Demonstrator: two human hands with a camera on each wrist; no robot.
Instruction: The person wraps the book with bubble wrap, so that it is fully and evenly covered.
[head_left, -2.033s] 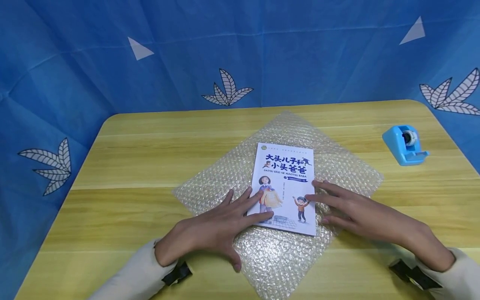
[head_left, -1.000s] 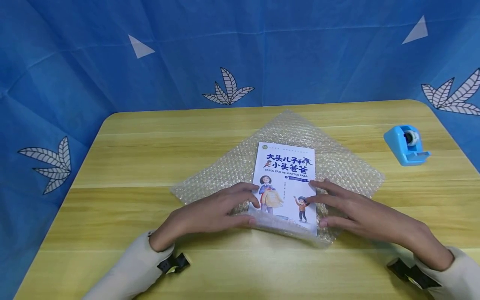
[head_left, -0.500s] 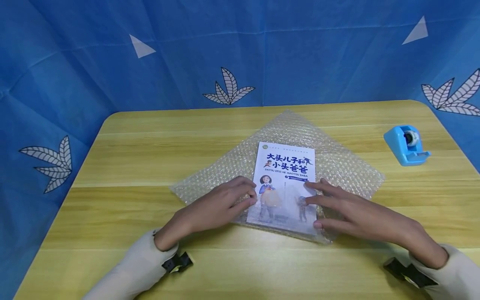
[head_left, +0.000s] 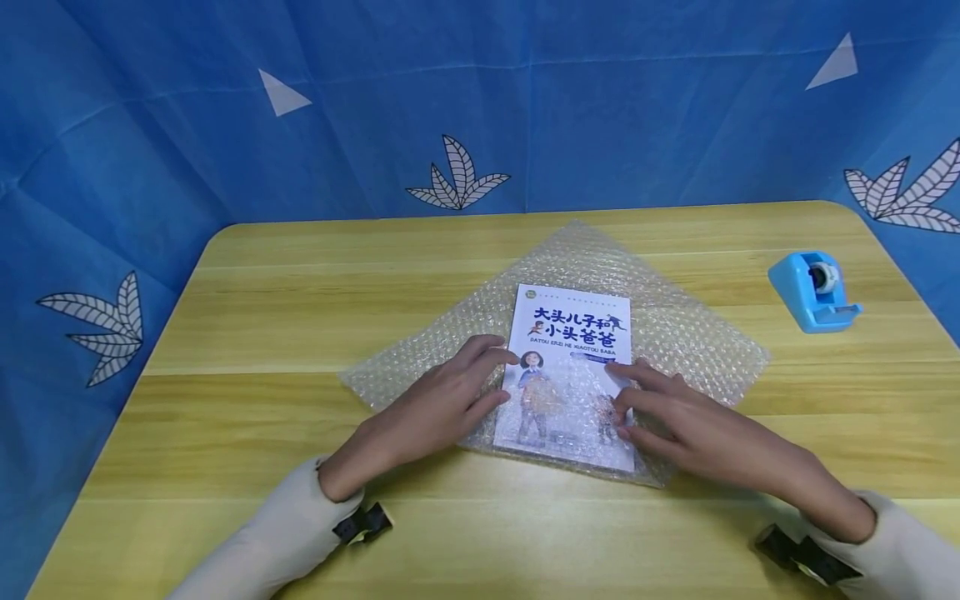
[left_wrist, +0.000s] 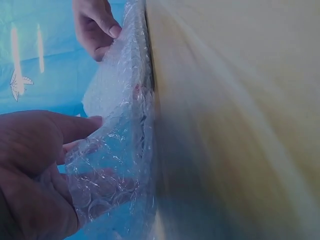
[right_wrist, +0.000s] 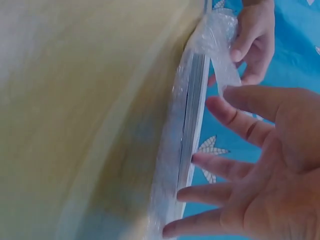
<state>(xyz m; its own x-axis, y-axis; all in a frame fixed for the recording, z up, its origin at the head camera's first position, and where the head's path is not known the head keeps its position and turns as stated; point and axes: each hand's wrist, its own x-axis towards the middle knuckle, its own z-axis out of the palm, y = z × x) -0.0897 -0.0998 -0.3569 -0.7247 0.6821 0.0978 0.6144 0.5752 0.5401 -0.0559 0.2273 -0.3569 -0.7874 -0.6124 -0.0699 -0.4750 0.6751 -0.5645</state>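
A paperback book [head_left: 573, 321] lies flat on a sheet of bubble wrap [head_left: 690, 333]. The sheet's near corner is folded up over the lower half of the cover. At the book's left edge, my left hand [head_left: 431, 408] touches the wrap with relaxed, slightly bent fingers; in the left wrist view its thumb [left_wrist: 90, 124] rests against the clear film [left_wrist: 112, 160]. My right hand [head_left: 705, 429] rests its fingertips on the folded flap near the right edge. From the right wrist, that hand's fingers [right_wrist: 220, 195] look spread and extended beside the book's page edges [right_wrist: 194, 120].
A blue tape dispenser [head_left: 810, 292] stands on the right side of the wooden table [head_left: 262, 333]. Behind and to the left hangs a blue cloth [head_left: 360, 108] with leaf prints. Far, left and right corners of the wrap lie spread out flat.
The near corner of the bubble wrap has been folded up over the book's lower half. My left hand shifted from the cover to the left edge; my right fingers moved slightly onto the flap.
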